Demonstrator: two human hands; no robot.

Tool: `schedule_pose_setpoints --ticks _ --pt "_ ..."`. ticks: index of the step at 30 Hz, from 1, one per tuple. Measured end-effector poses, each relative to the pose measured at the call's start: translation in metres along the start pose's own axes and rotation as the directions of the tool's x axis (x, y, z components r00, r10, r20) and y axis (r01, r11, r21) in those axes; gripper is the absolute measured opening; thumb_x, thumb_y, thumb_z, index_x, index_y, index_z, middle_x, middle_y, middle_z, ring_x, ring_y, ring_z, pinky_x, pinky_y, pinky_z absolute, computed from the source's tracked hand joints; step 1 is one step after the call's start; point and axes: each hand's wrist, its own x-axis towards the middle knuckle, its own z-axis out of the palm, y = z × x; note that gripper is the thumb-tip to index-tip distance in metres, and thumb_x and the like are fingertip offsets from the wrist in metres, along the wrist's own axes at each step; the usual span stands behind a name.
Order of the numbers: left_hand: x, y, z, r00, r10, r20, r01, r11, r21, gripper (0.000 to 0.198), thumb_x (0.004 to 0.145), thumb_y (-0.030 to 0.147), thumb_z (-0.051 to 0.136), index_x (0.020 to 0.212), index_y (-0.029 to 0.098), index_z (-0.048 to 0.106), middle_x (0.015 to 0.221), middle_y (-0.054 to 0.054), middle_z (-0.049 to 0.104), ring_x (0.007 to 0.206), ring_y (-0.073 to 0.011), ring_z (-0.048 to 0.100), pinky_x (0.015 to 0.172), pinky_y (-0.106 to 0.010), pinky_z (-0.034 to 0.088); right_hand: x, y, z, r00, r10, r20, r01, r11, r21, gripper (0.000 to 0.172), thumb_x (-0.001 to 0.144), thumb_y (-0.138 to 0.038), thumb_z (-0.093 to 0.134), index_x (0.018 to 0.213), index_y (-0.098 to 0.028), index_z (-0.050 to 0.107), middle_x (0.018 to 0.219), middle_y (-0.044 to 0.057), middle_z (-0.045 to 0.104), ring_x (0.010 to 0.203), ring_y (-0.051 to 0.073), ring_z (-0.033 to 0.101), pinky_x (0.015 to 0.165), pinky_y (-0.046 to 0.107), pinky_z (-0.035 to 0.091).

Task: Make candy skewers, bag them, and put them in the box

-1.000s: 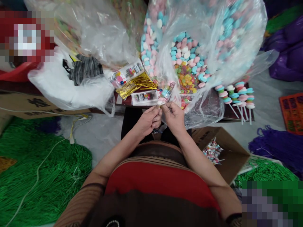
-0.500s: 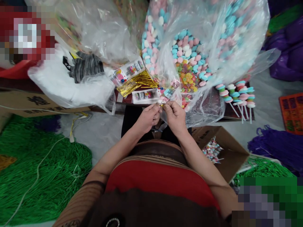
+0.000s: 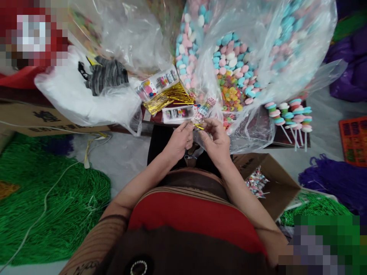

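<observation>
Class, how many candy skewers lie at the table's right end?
4, side by side: leftmost skewer, second skewer, third skewer, rightmost skewer. Some overlap; more may be hidden.

gold tie (image 3: 198, 126) glossy, prob. plast.

Left hand (image 3: 180, 139) at wrapped candy (image 3: 203, 109), right hand (image 3: 216, 140) at gold tie (image 3: 198, 126), grip unclear

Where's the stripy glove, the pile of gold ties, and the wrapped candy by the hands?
Stripy glove (image 3: 108, 77), head view: its middle.
Gold ties (image 3: 169, 98), head view: the pile's middle.
Wrapped candy (image 3: 204, 110), head view: its wrapper's middle.
</observation>
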Motion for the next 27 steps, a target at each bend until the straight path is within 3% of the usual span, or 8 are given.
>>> schedule_pose_setpoints --ticks 6,12,17,19,21,24,27 --pt "-0.006 0.003 0.003 0.999 -0.041 0.001 0.041 0.999 -0.002 0.027 0.102 0.028 0.052 0.078 0.020 0.043 0.048 0.013 0.034 0.033 -0.0022 0.025 0.037 -0.016 0.018 0.003 0.009 0.002 0.969 -0.244 0.039 0.243 0.915 -0.322 0.020 0.100 -0.025 0.054 0.114 -0.025 0.068 0.101 0.008 0.075 0.094 0.021 0.070 0.086 0.038 0.058" --pt "-0.006 -0.001 0.004 0.999 0.014 -0.035 -0.013 0.999 0.042 0.029 0.103 0.030 0.050 0.077 0.021 0.042 0.049 0.012 0.032 0.034 -0.0033 0.024 0.037 -0.018 0.018 0.002 0.012 0.005 0.962 -0.261 0.077 0.271 0.884 -0.381 0.019 0.101 -0.025 0.054 0.107 -0.023 0.071 0.095 0.008 0.075 0.091 0.021 0.069 0.085 0.036 0.057" --pt "-0.001 -0.013 -0.001 0.980 0.191 -0.050 -0.176 0.959 0.223 0.021 0.101 0.033 0.053 0.083 0.021 0.052 0.052 0.010 0.035 0.042 -0.0064 0.028 0.044 -0.020 0.025 0.006 -0.001 0.005 0.996 -0.082 0.040 0.090 0.959 -0.270 0.016 0.097 -0.029 0.057 0.090 -0.025 0.070 0.089 0.006 0.074 0.087 0.022 0.067 0.082 0.036 0.054" --pt "0.001 -0.017 -0.007 0.936 0.349 -0.046 -0.306 0.872 0.383 0.018 0.099 0.033 0.058 0.085 0.021 0.057 0.058 0.008 0.045 0.050 -0.0078 0.037 0.051 -0.021 0.033 0.008 -0.007 0.006 0.999 0.047 0.028 -0.041 0.983 -0.179 0.016 0.094 -0.032 0.060 0.082 -0.024 0.068 0.083 0.004 0.072 0.083 0.021 0.065 0.080 0.036 0.053" --pt "0.002 -0.020 -0.014 0.871 0.491 -0.014 -0.410 0.743 0.529 0.014 0.096 0.031 0.060 0.087 0.022 0.061 0.064 0.005 0.054 0.057 -0.0090 0.045 0.059 -0.021 0.037 0.008 -0.013 0.006 0.971 0.233 0.047 -0.235 0.972 0.024 0.020 0.090 -0.037 0.064 0.076 -0.023 0.064 0.073 0.001 0.067 0.073 0.018 0.061 0.074 0.034 0.052" --pt "0.005 -0.023 -0.022 0.816 0.571 0.093 -0.490 0.598 0.634 0.009 0.095 0.030 0.061 0.094 0.022 0.066 0.072 0.003 0.063 0.063 -0.0104 0.053 0.066 -0.022 0.041 0.008 -0.019 0.006 0.854 0.476 0.211 -0.519 0.756 0.399 0.034 0.080 -0.048 0.074 0.069 -0.021 0.057 0.062 -0.003 0.057 0.059 0.012 0.053 0.061 0.027 0.048" --pt "0.008 -0.024 -0.027 0.812 0.560 0.162 -0.502 0.531 0.683 0.011 0.094 0.030 0.062 0.100 0.022 0.068 0.077 0.001 0.067 0.070 -0.0128 0.061 0.071 -0.022 0.044 0.009 -0.021 0.004 0.770 0.543 0.335 -0.628 0.552 0.548 0.042 0.065 -0.051 0.086 0.069 -0.020 0.058 0.062 -0.005 0.057 0.055 0.009 0.051 0.056 0.024 0.045"
